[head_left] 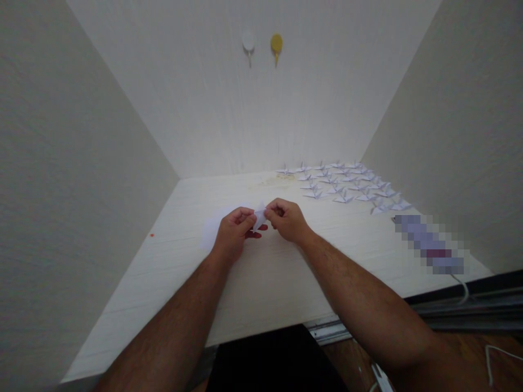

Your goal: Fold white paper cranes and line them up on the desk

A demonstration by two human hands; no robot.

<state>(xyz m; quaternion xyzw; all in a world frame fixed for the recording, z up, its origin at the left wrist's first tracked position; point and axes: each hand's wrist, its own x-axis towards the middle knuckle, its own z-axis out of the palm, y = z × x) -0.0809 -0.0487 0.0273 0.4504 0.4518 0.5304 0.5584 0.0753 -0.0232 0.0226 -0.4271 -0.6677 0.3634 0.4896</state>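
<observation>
A small folded piece of white paper (pixel 259 216) is held between my two hands above the white table. My left hand (pixel 235 231) pinches its left side between thumb and fingers, with some fingertips showing underneath. On the other side, my right hand (pixel 287 219) pinches the upper right edge of the paper. The finer folds are too small to make out. Just left of my left hand, what looks like white paper (pixel 210 226) lies on the table, partly hidden by that hand.
Several white origami cranes (pixel 344 199) stand in rows at the table's back right. A blurred-out object (pixel 429 243) with a white cable (pixel 464 291) lies near the right edge. Walls enclose three sides; a white hook (pixel 248 42) and a yellow hook (pixel 277 43) hang on the back one.
</observation>
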